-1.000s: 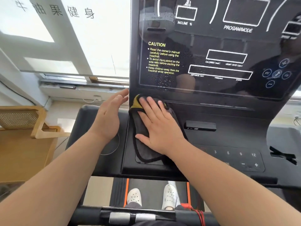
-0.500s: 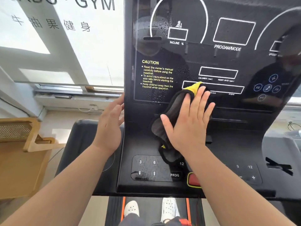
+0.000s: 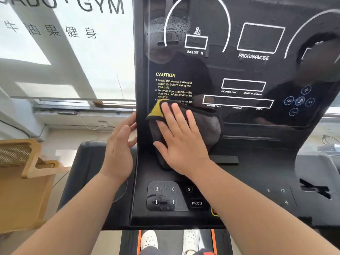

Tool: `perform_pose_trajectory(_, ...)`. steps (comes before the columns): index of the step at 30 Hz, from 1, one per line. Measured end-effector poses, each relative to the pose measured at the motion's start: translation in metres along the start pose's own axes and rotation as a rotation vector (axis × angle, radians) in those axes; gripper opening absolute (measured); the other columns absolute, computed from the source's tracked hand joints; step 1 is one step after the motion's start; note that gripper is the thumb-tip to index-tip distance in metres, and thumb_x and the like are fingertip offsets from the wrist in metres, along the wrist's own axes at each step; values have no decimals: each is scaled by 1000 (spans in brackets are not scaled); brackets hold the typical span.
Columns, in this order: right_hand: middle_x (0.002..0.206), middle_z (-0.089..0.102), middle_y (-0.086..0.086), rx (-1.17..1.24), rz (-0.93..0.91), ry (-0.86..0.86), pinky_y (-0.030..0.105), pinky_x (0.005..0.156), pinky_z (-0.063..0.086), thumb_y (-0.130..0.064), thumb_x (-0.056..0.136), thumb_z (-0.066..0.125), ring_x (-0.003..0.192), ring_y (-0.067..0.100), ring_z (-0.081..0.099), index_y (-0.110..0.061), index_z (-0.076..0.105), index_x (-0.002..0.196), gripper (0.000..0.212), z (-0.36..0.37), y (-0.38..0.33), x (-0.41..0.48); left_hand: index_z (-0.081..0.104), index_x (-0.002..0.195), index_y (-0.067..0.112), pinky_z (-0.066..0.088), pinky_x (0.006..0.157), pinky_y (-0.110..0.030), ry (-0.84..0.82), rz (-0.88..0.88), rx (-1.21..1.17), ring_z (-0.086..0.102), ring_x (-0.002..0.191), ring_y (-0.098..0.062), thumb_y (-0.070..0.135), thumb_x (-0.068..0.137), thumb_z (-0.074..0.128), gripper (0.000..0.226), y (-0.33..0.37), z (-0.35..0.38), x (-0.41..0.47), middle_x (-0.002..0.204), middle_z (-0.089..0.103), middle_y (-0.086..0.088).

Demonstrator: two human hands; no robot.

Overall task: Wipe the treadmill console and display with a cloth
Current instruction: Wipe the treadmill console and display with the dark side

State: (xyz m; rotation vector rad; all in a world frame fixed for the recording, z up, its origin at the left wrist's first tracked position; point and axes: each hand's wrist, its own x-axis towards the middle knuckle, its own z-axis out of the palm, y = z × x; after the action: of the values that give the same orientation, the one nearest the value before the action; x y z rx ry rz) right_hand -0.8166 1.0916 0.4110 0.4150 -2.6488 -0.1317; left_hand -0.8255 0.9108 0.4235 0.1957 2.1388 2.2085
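Note:
The black glossy treadmill display (image 3: 230, 74) stands upright with white outlines, yellow CAUTION text and droplets near its top left. Below it lies the console (image 3: 165, 197) with number and PROG buttons. My right hand (image 3: 181, 142) presses flat, fingers straight, on a dark grey cloth (image 3: 209, 126) with a yellow corner, at the display's lower left, covering the end of the caution text. My left hand (image 3: 117, 150) rests with relaxed fingers against the display's left edge.
A wooden rack (image 3: 24, 173) stands at the left by the window ledge. The window (image 3: 64, 48) carries GYM lettering. White shoes (image 3: 149, 240) stand on the belt below. A grey side tray (image 3: 316, 181) sits at the right of the console.
My right hand slid the cloth up from the console onto the display, right towards the middle, then back left to the caution text. The left hand stayed at the display's left edge.

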Motion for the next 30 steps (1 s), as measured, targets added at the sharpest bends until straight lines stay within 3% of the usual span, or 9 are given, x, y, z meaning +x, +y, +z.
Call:
perform_pose_trajectory(5,171,6,19,-41,232,-11,57,127,0,-59,100,41,157,42,2,-10,39,149,69,2,28,-36,52,146,30,42,106,-40,5,-24,-3,49,136,-4,46,94,27,59,-6,-3,0,147,55,13)
perform_pose_trajectory(8,167,6,32,-51,370,40,64,124,1,-64,102,37,154,54,3,-8,32,154,77,-10,40,-11,53,145,29,42,102,-32,4,-27,-21,50,134,-1,38,97,24,57,-4,-3,0,144,56,15)
perform_pose_trajectory(11,166,7,34,-31,436,130,67,123,1,-66,102,34,153,57,4,-7,27,159,82,-30,42,38,53,145,33,41,105,-38,4,-44,4,49,134,-1,41,98,23,56,-3,-4,0,144,55,16)
perform_pose_trajectory(15,169,10,26,-60,253,135,63,124,0,-67,102,35,156,50,5,-15,31,161,78,-38,29,68,52,146,32,42,105,-40,-14,-43,10,49,135,-1,38,104,21,52,-3,-8,0,146,55,17)
perform_pose_trajectory(18,171,12,18,-52,62,90,58,125,-4,-67,101,39,158,44,7,-21,34,160,75,-31,17,61,54,143,33,46,102,-39,-8,-26,50,52,133,-2,20,112,22,47,-3,-9,3,143,58,17)
perform_pose_trajectory(21,173,11,10,-30,-51,5,54,127,-7,-68,99,39,159,36,3,-26,38,158,73,-17,7,35,58,139,34,53,92,-25,30,-8,100,57,126,1,16,112,26,46,-2,-5,4,133,63,21)
perform_pose_trajectory(24,173,13,5,-5,-90,-35,51,128,-6,-69,99,42,159,30,4,-26,46,154,70,-7,6,9,61,134,31,55,80,-14,92,45,150,60,119,3,30,102,27,47,6,4,2,120,66,31)
perform_pose_trajectory(28,173,12,8,-43,-54,-35,51,128,-7,-70,98,39,159,32,3,-22,44,154,74,-6,22,-8,51,132,60,55,93,-46,136,112,212,62,121,-13,48,96,27,45,7,6,7,120,69,22)
perform_pose_trajectory(30,172,11,12,-68,37,-27,55,127,-7,-71,97,38,158,37,1,-20,39,154,76,-5,34,-16,40,142,61,49,101,-57,127,131,293,57,130,-17,57,98,25,47,3,1,11,133,64,14)
